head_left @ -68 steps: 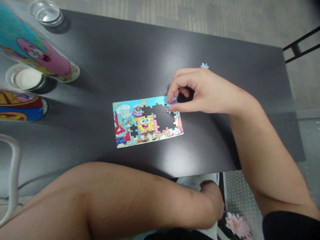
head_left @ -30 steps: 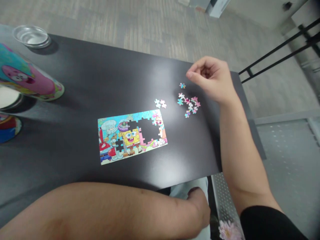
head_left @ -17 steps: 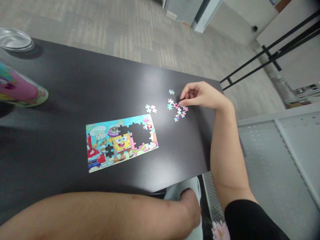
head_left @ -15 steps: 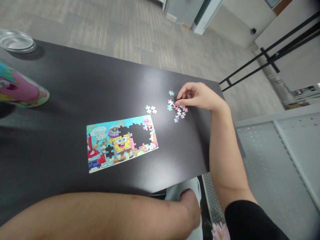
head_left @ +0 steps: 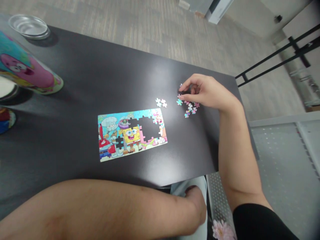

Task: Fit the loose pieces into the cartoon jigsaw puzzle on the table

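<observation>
A partly assembled cartoon jigsaw puzzle (head_left: pixel 110 125) lies on the dark table, with one large gap right of its middle and a small one lower left. Off its upper right corner sit two loose pieces (head_left: pixel 161 103). My right hand (head_left: pixel 203 90) hovers over a small cluster of loose puzzle pieces (head_left: pixel 190 108). Its thumb and forefinger are apart, the thumb tip close to a turquoise piece (head_left: pixel 179 102); I see nothing between them. My left hand (head_left: pixel 196 206) rests on my leg near the table's front edge, its fingers hidden.
At the left lies a printed cartoon canister (head_left: pixel 32 71), with a round metal lid (head_left: pixel 29 26) behind it. More round printed containers (head_left: pixel 6 120) show at the left edge. A black metal frame (head_left: pixel 270 58) stands past the table's right end.
My view has shifted, so the table scene sits further right and higher. My right forefinger and thumb have spread apart a little over the pieces. The left arm stays across the front.
</observation>
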`<state>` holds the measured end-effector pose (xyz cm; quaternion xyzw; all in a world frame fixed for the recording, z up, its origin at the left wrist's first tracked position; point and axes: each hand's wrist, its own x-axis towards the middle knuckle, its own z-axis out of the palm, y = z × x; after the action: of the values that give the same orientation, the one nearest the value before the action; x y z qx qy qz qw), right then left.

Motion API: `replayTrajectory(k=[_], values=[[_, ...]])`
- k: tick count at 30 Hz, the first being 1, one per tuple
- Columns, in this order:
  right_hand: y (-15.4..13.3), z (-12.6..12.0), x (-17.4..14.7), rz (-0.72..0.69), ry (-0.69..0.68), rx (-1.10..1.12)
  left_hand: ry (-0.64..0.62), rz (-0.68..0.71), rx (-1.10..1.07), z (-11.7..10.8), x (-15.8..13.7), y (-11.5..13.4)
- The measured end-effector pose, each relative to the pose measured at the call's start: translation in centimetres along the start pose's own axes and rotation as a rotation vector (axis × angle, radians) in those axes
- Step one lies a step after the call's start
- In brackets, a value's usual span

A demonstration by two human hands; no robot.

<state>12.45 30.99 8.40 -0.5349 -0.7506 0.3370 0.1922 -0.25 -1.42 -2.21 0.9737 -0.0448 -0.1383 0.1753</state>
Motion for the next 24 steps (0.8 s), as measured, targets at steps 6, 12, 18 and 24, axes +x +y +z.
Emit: replayTrajectory(k=[6, 12, 18, 24], values=[[-0.2, 0.1, -0.2, 0.003, -0.068, 0.007, -0.035, -0.282, -0.061, -1.7, 0.3, -0.9], [-1.8, 0.8, -0.4, -0.041, -0.085, 0.163, -0.027, -0.331, -0.092, -1.5, 1.2, -0.2], [-5.0, 3.0, -1.0, -0.163, -0.405, 0.306, -0.015, -0.04, -0.054, 0.0, 1.2, 1.0], [-6.3, 4.2, -1.2, -0.117, -0.555, 0.284, -0.081, 0.057, -0.033, -0.5, 0.7, 0.8]])
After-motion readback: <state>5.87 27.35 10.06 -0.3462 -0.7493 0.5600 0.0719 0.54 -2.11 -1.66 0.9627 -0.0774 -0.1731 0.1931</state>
